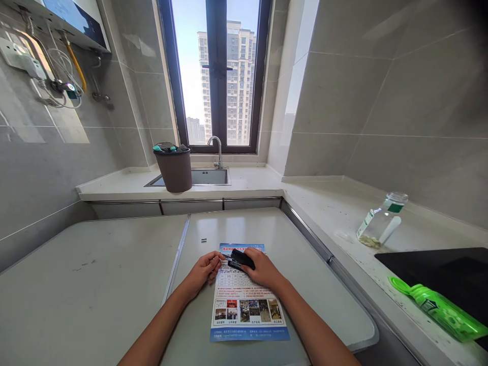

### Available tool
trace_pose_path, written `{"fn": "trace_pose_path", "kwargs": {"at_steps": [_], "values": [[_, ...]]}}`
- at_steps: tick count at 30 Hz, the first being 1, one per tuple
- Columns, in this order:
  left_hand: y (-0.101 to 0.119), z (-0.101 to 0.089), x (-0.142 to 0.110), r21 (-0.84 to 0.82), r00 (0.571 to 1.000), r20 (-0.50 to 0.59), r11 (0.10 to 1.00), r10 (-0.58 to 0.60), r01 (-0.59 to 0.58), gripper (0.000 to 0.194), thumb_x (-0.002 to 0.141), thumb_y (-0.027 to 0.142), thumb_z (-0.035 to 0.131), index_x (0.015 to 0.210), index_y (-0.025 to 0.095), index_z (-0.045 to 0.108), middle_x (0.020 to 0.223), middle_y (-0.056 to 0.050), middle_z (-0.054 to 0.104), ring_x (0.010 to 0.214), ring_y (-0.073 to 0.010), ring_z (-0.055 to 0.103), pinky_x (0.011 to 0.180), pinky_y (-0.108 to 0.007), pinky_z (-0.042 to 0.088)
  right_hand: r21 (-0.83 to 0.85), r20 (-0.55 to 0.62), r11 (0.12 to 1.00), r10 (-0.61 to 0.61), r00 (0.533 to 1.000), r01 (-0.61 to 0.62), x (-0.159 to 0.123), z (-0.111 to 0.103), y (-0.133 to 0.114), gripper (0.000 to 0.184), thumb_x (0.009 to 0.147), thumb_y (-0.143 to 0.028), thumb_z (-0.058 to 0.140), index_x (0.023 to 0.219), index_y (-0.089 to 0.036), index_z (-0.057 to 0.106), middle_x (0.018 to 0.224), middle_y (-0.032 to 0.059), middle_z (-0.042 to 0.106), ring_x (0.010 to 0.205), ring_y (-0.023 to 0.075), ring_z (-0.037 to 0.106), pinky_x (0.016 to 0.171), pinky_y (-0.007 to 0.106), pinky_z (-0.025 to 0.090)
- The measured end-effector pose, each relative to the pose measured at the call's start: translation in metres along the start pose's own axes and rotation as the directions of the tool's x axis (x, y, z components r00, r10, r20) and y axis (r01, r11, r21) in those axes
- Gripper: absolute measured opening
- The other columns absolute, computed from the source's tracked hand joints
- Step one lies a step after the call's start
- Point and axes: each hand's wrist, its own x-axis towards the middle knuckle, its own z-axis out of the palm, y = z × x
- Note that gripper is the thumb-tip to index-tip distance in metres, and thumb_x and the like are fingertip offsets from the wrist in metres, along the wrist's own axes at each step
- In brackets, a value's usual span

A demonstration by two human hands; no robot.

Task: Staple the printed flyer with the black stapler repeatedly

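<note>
A black stapler (241, 260) is gripped in my right hand (263, 268), above the upper part of a printed flyer (249, 333). The stapler's jaws are spread apart, with a slim metal part pointing left. My left hand (205, 270) is closed, its thumb and forefinger pinched at the tip of that metal part. Whatever lies between these fingertips is too small to make out. On the table beyond my left hand lie two small grey strips that look like staples (204, 240). The flyer rests flat on the pale table (198, 315), partly covered by my right hand and the stapler.
A brown bin (173, 170) stands at the sink (209, 177) under the window. Along the right counter (316, 203) are a glass jar (381, 221), a black panel (446, 269) and a green bottle (438, 310). A raised ledge borders the table.
</note>
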Motion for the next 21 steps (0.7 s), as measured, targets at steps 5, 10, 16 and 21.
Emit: {"fn": "trace_pose_path", "kwargs": {"at_steps": [5,10,16,21], "values": [[0.003,0.002,-0.002,-0.095,1.0,0.014,0.995,-0.026,0.028,0.036,0.092,0.047,0.069,0.116,0.019,0.064,0.078,0.003,0.05,0.052,-0.0063,0.04,0.043,-0.019,0.034,0.015,0.026,1.0,0.012,1.0,-0.012,0.0,-0.001,0.002,0.024,0.089,-0.03,0.072,0.111,-0.023,0.065,0.107,0.0057,0.067,0.098,0.0232,0.061,0.085,0.032,0.045],[0.001,0.002,0.001,0.042,0.998,0.058,0.999,-0.02,0.018,0.035,0.094,0.048,0.066,0.109,0.016,0.064,0.084,-0.002,0.064,0.047,-0.0054,0.046,0.042,-0.02,0.034,0.063,-0.112,0.996,-0.06,0.992,0.068,0.0,-0.005,-0.009,0.03,0.091,-0.031,0.072,0.119,-0.024,0.062,0.113,0.007,0.065,0.106,0.0251,0.057,0.091,0.038,0.047],[-0.003,0.002,-0.002,0.14,0.99,0.138,0.99,-0.018,-0.001,0.039,0.088,0.049,0.074,0.102,0.013,0.068,0.077,-0.001,0.063,0.049,-0.0062,0.044,0.046,-0.02,0.031,-0.01,-0.19,0.935,-0.351,0.917,0.356,-0.007,0.0,-0.03,0.038,0.094,-0.032,0.068,0.131,-0.027,0.059,0.118,0.0096,0.064,0.107,0.0263,0.057,0.097,0.045,0.046],[0.0,0.009,-0.005,0.272,0.975,0.22,0.958,0.032,-0.093,0.036,0.081,0.046,0.081,0.083,0.01,0.075,0.08,-0.005,0.064,0.071,-0.0143,0.053,0.064,-0.024,0.041,-0.124,-0.062,0.817,-0.573,0.817,0.563,-0.009,0.016,-0.039,0.028,0.097,-0.029,0.063,0.126,-0.027,0.066,0.112,0.0082,0.067,0.1,0.0231,0.059,0.091,0.041,0.047]]}}
